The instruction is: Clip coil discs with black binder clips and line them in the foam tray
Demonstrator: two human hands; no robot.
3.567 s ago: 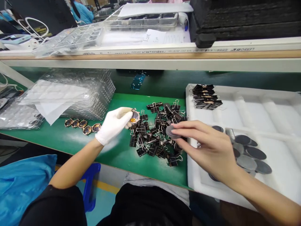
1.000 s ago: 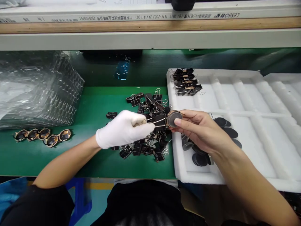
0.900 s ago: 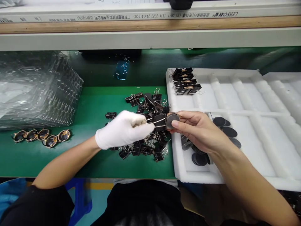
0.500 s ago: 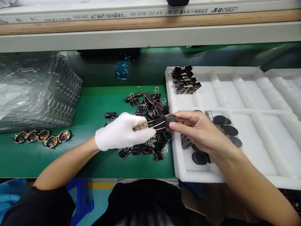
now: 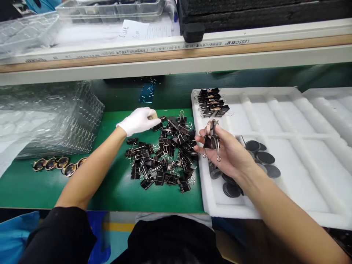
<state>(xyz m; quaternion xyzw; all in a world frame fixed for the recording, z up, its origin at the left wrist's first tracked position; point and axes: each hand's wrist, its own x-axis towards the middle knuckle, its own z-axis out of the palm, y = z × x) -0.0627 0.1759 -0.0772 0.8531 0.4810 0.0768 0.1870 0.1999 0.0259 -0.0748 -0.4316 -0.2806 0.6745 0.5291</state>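
My right hand [image 5: 229, 154], bare, holds a black binder clip [image 5: 211, 142] whose silver wire handles point down. The clip is clamped on a small round piece with a gold-coloured rim [image 5: 209, 127], between thumb and fingers. My left hand [image 5: 141, 121], in a white glove with bare fingertips showing, is at the upper left edge of a pile of black binder clips [image 5: 165, 154]. Its thumb and fingers are curved and slightly apart, close beside a clip [image 5: 157, 127]; whether they touch it I cannot tell.
A white foam tray [image 5: 275, 135] on the right holds clamped clips [image 5: 213, 102] in a row and black discs [image 5: 265, 157]. Clear plastic trays [image 5: 55, 121] are stacked on the left, with gold-rimmed round pieces [image 5: 62, 162] in front. A shelf edge [image 5: 165, 60] crosses above.
My left hand has let go of the clip's handles and moved left and away from me to the pile's edge. My right hand has turned the clip, handles now downward. The view has tilted up.
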